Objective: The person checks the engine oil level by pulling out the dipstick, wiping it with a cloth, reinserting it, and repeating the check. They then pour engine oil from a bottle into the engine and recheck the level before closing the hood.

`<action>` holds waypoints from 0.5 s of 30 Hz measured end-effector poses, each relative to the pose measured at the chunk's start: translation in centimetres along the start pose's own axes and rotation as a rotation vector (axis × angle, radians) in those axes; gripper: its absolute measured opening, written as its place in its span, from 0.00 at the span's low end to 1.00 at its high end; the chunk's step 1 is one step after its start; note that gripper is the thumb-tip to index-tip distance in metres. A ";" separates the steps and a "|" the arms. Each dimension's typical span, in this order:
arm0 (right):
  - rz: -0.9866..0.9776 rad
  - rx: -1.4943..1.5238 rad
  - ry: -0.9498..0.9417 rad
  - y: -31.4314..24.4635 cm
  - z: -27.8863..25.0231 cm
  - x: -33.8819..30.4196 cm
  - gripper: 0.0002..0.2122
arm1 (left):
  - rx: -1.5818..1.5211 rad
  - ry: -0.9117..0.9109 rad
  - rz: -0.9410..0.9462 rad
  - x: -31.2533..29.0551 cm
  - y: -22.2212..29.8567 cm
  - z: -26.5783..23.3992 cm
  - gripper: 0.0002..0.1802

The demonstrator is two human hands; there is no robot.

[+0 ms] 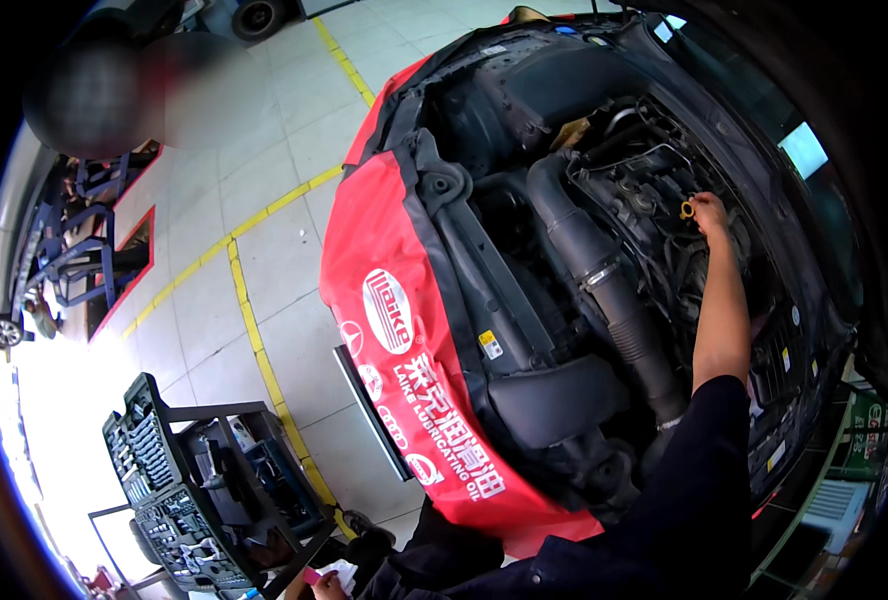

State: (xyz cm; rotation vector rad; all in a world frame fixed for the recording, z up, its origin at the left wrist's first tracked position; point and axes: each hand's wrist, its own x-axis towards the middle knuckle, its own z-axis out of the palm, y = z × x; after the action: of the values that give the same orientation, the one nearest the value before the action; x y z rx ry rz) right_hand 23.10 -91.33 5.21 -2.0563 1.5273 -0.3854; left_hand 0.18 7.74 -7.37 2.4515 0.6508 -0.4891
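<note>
My right arm stretches across the engine bay (564, 300) of a car with its hood up. The fingers of my right hand (709, 214) are closed on the yellow loop handle of an oil dipstick (686, 211), at the far side of the engine. Any part of the dipstick below the loop is too small to make out. Low in the picture, near my body, my left hand (330, 588) is closed on a crumpled white tissue (346, 571). A small pink thing (312, 576) shows beside its fingers; the lower edge cuts this hand off.
A red fender cover (364, 230) with white print drapes over the car's front. A ribbed black air intake hose (634, 325) crosses the engine bay. At lower left stands a tool cart (309, 530) with an opened socket set case (149, 450). Yellow lines (254, 335) mark the tiled floor.
</note>
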 end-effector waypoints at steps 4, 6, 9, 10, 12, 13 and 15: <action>-0.039 -0.268 -0.114 0.2 1.1 1.9 0.16 | 0.027 -0.081 -0.015 -1.7 5.2 1.6 0.12; -0.036 -0.286 -0.103 -0.7 1.8 2.3 0.18 | 0.025 -0.099 -0.017 -2.2 6.5 2.3 0.12; -0.110 -0.354 -0.112 1.3 2.5 5.7 0.20 | 0.045 -0.131 -0.005 -2.0 7.8 2.5 0.12; -0.122 -0.339 -0.128 0.1 2.6 4.8 0.21 | 0.050 -0.136 -0.008 -2.2 8.2 2.5 0.12; 0.040 -0.373 -0.277 -2.6 2.0 3.4 0.25 | 0.061 -0.140 -0.006 -2.4 8.4 2.4 0.11; 0.063 -0.415 -0.320 -3.7 1.9 2.9 0.27 | 0.063 -0.142 -0.003 -2.4 8.5 2.4 0.11; 0.062 -0.470 -0.386 -4.2 2.0 3.1 0.32 | 0.065 -0.146 -0.002 -2.4 8.6 2.3 0.11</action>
State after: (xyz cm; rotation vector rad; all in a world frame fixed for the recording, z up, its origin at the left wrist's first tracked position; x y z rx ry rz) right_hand 28.43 -92.92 5.77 -2.2453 1.5301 0.4151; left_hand 2.44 -0.74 -4.49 2.4474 0.5847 -0.6932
